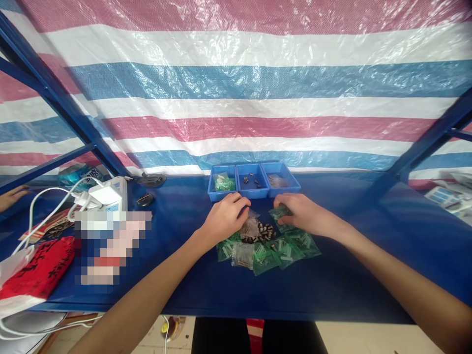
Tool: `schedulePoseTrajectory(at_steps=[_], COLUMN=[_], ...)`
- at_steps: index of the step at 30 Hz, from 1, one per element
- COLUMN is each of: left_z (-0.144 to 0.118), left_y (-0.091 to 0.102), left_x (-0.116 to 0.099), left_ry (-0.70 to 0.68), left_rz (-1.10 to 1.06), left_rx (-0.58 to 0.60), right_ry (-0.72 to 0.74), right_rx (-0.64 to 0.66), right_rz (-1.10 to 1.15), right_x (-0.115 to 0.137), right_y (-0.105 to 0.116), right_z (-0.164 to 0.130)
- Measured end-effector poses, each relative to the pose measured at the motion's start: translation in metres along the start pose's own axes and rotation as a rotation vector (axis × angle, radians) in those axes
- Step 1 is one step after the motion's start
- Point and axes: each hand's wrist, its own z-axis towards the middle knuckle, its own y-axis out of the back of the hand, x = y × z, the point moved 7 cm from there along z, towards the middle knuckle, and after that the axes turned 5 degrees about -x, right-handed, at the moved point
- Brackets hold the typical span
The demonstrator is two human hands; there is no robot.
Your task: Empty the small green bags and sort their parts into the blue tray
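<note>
My left hand (229,215) is curled at the left of the pile, thumb and fingers closed at the edge of a small clear plastic bag (250,229). A small green plastic bag (280,213) is pinched in my right hand (300,212), which partly covers it. Between and below the hands lie loose dark metal fittings (264,232), too small to name exactly. Several green bags (266,260) with pale strip-like parts are spread around them. Another clear bag (243,255) with thin pieces lies at the front.
Behind my hands stand three blue trays: the left tray (211,189) holds a green bag, the middle tray (254,193) a few metal fittings, the right tray (293,184) a clear bag. A power strip (120,194), black mouse (145,200) and red bag (40,268) sit left. Another person's hand (14,196) shows far left.
</note>
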Motion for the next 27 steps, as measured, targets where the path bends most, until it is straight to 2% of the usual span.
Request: schedulePoseTrajectory(at_steps=[5, 8, 12, 15, 22, 27], left_z=[-0.001, -0.001, -0.003, -0.004, -0.002, -0.003], left_y=[0.005, 0.008, 0.008, 0.006, 0.010, 0.011], left_x=[-0.005, -0.014, -0.022, -0.023, -0.024, -0.025], left_ry=[-0.023, -0.087, -0.143, -0.159, -0.118, -0.096], left_rz=[-0.042, -0.068, -0.073, -0.099, -0.140, -0.154], left_rx=[-0.037, -0.054, -0.072, -0.057, -0.047, -0.038], right_ry=[-0.029, -0.036, -0.039, -0.049, -0.062, -0.036], right_rx=[-0.266, -0.378, -0.382, -0.411, -0.534, -0.552], right_rz=[0.096, 0.263, 0.459, 0.475, 0.508, 0.585], right_x=[0.020, 0.031, 0.038, 0.039, 0.039, 0.047], right_y=[0.024, 0.023, 0.004, -0.004, -0.001, 0.004], right_z=[-0.001, -0.005, -0.008, -0.010, -0.014, -0.018])
